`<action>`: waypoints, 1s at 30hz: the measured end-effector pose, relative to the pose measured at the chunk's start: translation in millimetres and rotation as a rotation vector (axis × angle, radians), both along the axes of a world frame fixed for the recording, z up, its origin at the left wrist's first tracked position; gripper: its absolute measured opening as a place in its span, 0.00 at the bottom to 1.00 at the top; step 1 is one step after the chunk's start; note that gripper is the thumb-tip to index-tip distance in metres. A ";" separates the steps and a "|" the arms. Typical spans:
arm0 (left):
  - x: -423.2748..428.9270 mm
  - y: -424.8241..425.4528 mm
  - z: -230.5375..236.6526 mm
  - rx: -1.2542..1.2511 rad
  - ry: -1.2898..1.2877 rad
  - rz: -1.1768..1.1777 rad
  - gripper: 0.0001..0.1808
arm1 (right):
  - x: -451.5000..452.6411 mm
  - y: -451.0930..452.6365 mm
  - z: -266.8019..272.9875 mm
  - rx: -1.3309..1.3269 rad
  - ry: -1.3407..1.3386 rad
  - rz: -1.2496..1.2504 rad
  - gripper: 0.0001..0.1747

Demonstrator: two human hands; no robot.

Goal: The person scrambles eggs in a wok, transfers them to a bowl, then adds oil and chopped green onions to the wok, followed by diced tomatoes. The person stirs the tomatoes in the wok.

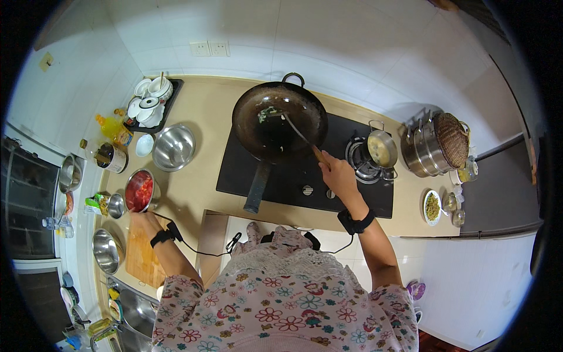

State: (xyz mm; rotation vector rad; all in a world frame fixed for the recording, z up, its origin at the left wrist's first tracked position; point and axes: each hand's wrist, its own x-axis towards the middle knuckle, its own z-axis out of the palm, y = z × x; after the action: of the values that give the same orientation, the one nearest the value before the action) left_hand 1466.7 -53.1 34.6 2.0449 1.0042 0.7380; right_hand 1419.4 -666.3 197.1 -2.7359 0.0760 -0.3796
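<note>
My right hand [338, 174] grips the wooden handle of a metal spatula [298, 132]. The spatula's blade rests inside a dark wok [250, 134], against a small clump of chopped greens [265, 115]. The wok sits on the left side of the black gas hob [290, 180], its long handle pointing towards me. At the left, my left hand [144, 219] holds the near rim of a steel bowl [155, 193] tilted a little. Red chopped pieces, probably tomato [140, 190], fill that bowl. The fingers under the bowl are partly hidden.
A small pot of pale liquid [382, 150] stands on the right burner, beside a steel steamer [424, 152]. Far right is a plate of chopped greens [432, 208]. An empty steel bowl [173, 147], bottles [112, 158], a wooden cutting board [143, 255] and a sink [137, 310] lie leftward.
</note>
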 end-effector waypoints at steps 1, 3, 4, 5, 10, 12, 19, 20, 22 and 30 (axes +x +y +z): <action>4.5 3.6 2.0 -0.220 -0.221 0.037 0.16 | 3.1 0.0 -2.4 -0.003 -0.011 -0.028 0.20; 7.9 10.4 8.1 -0.612 -0.619 0.122 0.16 | 7.9 2.6 -4.1 -0.037 0.022 -0.008 0.23; 7.1 12.9 13.5 -0.768 -0.771 0.150 0.17 | 8.4 4.0 -3.2 -0.056 0.026 -0.001 0.24; 6.7 13.6 19.7 -0.863 -0.860 0.144 0.17 | 7.5 5.2 -1.2 -0.082 0.036 0.028 0.24; 19.9 -11.2 72.2 -1.099 -0.828 -0.153 0.21 | -19.8 -4.2 22.2 -0.198 0.022 0.131 0.24; 32.3 -40.1 97.8 -1.134 -0.766 -0.261 0.20 | -34.7 -13.0 31.8 -0.161 0.077 0.066 0.22; 79.6 -185.6 181.6 -0.762 -0.677 -0.591 0.09 | -64.1 -23.2 30.5 -0.087 0.042 -0.091 0.21; 92.8 -203.7 188.9 -0.700 -0.634 -0.588 0.10 | -67.9 -23.0 28.0 -0.074 0.048 -0.110 0.21; 115.6 -230.2 196.5 -0.550 -0.522 -0.683 0.12 | -76.3 -23.5 23.6 -0.037 0.029 -0.119 0.21; 178.0 -352.6 176.2 0.107 -0.555 -0.998 0.18 | -101.9 -22.7 16.9 0.061 0.008 -0.176 0.21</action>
State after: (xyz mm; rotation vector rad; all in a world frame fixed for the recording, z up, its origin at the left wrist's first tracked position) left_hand 1644.7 -405.7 210.8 1.9202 -0.3810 0.7174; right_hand 1317.5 -689.0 214.1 -2.6788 0.3264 -0.4073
